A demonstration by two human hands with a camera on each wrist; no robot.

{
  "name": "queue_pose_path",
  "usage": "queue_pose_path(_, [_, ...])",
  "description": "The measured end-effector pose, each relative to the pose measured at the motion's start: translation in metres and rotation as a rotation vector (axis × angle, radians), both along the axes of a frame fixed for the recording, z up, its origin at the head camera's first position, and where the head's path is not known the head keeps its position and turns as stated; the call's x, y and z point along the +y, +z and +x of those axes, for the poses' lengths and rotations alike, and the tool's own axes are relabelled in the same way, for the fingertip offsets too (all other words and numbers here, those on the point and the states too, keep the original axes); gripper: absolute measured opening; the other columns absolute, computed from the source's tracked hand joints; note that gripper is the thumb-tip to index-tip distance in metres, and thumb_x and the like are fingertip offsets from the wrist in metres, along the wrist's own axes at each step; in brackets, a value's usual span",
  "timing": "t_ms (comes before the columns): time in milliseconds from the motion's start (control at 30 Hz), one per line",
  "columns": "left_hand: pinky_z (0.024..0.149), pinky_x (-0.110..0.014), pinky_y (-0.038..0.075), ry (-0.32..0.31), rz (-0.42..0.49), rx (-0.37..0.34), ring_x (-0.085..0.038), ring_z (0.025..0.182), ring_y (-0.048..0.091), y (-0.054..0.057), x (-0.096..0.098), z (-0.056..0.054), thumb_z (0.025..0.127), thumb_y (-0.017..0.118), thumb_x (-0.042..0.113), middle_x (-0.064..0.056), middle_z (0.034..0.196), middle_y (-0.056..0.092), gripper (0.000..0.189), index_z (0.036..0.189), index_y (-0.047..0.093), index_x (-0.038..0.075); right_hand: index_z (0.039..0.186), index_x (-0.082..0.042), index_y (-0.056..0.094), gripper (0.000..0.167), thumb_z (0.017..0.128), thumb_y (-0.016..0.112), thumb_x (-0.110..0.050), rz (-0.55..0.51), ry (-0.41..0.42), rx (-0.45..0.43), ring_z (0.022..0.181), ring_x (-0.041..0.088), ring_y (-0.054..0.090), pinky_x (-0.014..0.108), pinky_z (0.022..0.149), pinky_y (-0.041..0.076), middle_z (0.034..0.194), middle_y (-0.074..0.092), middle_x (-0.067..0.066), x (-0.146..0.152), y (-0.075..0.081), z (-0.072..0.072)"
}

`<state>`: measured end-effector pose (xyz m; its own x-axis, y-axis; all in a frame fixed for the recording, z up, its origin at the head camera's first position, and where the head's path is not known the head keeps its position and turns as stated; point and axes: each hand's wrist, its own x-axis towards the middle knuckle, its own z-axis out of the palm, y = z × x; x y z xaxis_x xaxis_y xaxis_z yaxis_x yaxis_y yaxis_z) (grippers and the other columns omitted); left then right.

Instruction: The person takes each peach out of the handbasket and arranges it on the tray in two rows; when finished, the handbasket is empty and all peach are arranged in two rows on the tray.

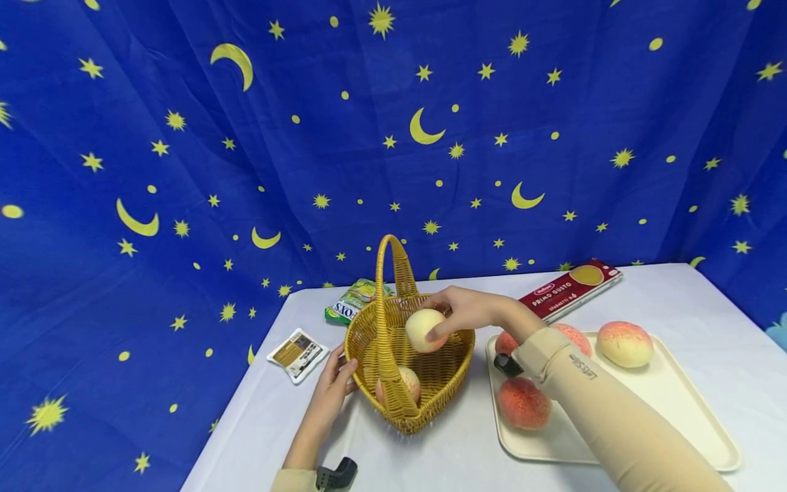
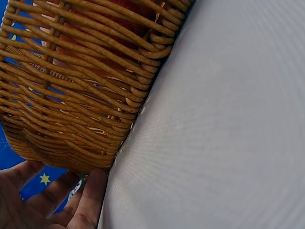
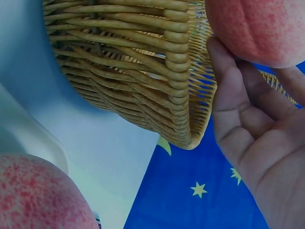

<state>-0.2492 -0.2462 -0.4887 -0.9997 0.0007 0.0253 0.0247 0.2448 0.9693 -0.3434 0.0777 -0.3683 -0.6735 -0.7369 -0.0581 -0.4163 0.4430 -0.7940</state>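
Note:
My right hand [image 1: 470, 311] grips a pale yellow and pink peach [image 1: 424, 331], holding it above the inside of a yellow wicker basket [image 1: 451, 400] with a tall arched handle. In the right wrist view, this peach's pink side [image 3: 262, 28] faces the camera, with fingers and thumb around it. Another peach [image 1: 408, 383] lies in the basket, partly behind the handle. Against the basket's left outer side rests my left hand [image 1: 332, 386]. Its extended fingers [image 2: 93, 195] touch the wicker [image 2: 71, 119] low down, near the table, in the left wrist view.
On the right, a cream tray [image 1: 670, 417] bears several peaches, including a deep red one [image 1: 525, 404] and a paler one [image 1: 624, 344]. Behind it lies a red spaghetti box [image 1: 572, 290]. A green packet [image 1: 356, 301] and a small white packet [image 1: 298, 355] lie left of the basket.

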Motion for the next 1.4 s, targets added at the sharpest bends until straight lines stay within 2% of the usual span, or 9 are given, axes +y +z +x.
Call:
queue_pose_path(167, [0.101, -0.037, 0.065, 0.007, 0.000, 0.000, -0.037, 0.134, 0.063, 0.000, 0.000, 0.000, 0.114, 0.053, 0.033, -0.027, 0.158, 0.050, 0.059, 0.166, 0.036, 0.011, 0.141, -0.007, 0.068, 0.059, 0.088, 0.083, -0.029, -0.017, -0.010, -0.020, 0.104, 0.015, 0.066, 0.031, 0.094, 0.057, 0.122, 0.075, 0.003, 0.000, -0.001, 0.000])
queue_pose_path(500, [0.100, -0.035, 0.065, 0.017, -0.005, -0.005, -0.035, 0.132, 0.063, 0.001, 0.000, -0.001, 0.114, 0.053, 0.033, -0.027, 0.157, 0.051, 0.059, 0.166, 0.037, 0.011, 0.142, -0.008, 0.065, 0.062, 0.086, 0.083, -0.027, -0.032, -0.023, 0.026, 0.105, 0.017, 0.067, 0.032, 0.093, 0.058, 0.126, 0.072, 0.007, 0.009, 0.000, 0.002])
queue_pose_path(733, [0.101, -0.036, 0.064, 0.017, 0.003, -0.007, -0.036, 0.134, 0.062, 0.000, 0.001, -0.001, 0.114, 0.053, 0.032, -0.027, 0.158, 0.050, 0.058, 0.166, 0.037, 0.011, 0.141, -0.009, 0.065, 0.061, 0.085, 0.083, -0.026, -0.055, -0.038, 0.061, 0.105, 0.021, 0.066, 0.035, 0.090, 0.059, 0.128, 0.071, 0.010, 0.023, 0.001, 0.009])
queue_pose_path(967, [0.101, -0.038, 0.065, 0.013, 0.004, 0.004, -0.037, 0.134, 0.062, -0.001, 0.000, -0.002, 0.114, 0.052, 0.030, -0.027, 0.157, 0.050, 0.056, 0.165, 0.038, 0.012, 0.143, -0.009, 0.063, 0.065, 0.084, 0.084, -0.028, -0.071, -0.068, 0.138, 0.111, 0.022, 0.063, 0.041, 0.095, 0.056, 0.133, 0.069, 0.010, 0.043, 0.001, 0.017])
queue_pose_path(1100, [0.102, -0.039, 0.064, 0.014, 0.000, 0.008, -0.038, 0.134, 0.062, 0.000, 0.000, -0.002, 0.115, 0.052, 0.030, -0.027, 0.157, 0.050, 0.056, 0.165, 0.038, 0.011, 0.138, -0.012, 0.060, 0.061, 0.084, 0.085, -0.024, -0.101, -0.095, 0.120, 0.113, 0.025, 0.063, 0.042, 0.095, 0.057, 0.129, 0.066, 0.013, 0.055, 0.002, 0.022])
queue_pose_path(1400, [0.101, -0.039, 0.065, 0.024, -0.009, 0.005, -0.039, 0.135, 0.062, 0.000, 0.001, -0.001, 0.114, 0.053, 0.031, -0.027, 0.157, 0.051, 0.056, 0.165, 0.039, 0.012, 0.134, -0.017, 0.062, 0.055, 0.086, 0.087, -0.020, -0.118, -0.118, 0.119, 0.108, 0.023, 0.065, 0.032, 0.090, 0.061, 0.127, 0.066, 0.007, 0.085, 0.005, 0.036])
